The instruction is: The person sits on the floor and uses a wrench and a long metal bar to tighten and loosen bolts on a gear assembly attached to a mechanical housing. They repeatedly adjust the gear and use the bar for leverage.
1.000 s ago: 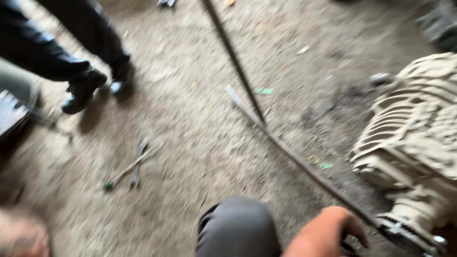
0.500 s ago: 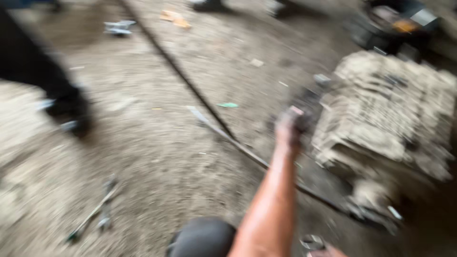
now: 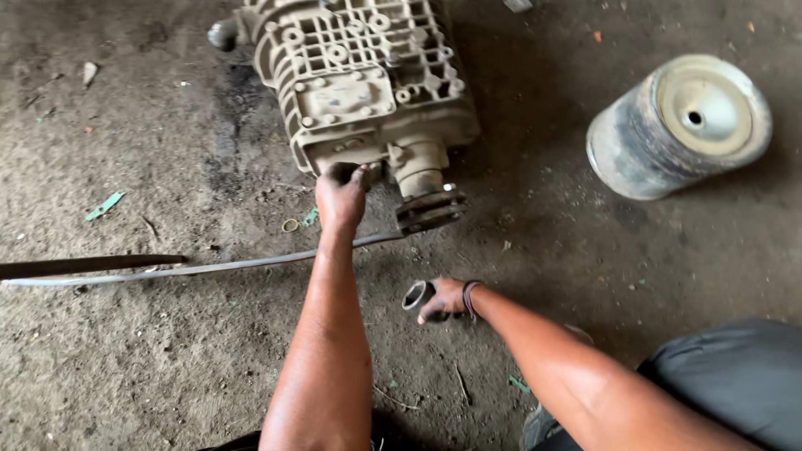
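A large beige ribbed gearbox casing [image 3: 359, 79] lies on the dirt floor at top centre. My left hand [image 3: 341, 196] reaches up to its lower edge and grips the casing beside the round output flange [image 3: 428, 209]. A long flat metal bar [image 3: 209, 267] runs from the left edge toward that flange, passing under my left wrist. My right hand [image 3: 443, 299] rests on the ground lower down, closed around a short metal ring or sleeve [image 3: 415, 295]; a band sits on that wrist.
A grey cylindrical drum with a pale metal end cap [image 3: 681, 125] lies on its side at upper right. A dark flat bar [image 3: 83, 266] lies at the left edge. My grey-trousered knee [image 3: 735, 384] fills the lower right. Small green scraps dot the dirt.
The view has swung right and steadied; the gearbox is now at top centre. My left arm stays stretched out to the casing, and my right hand has come into view holding the ring.
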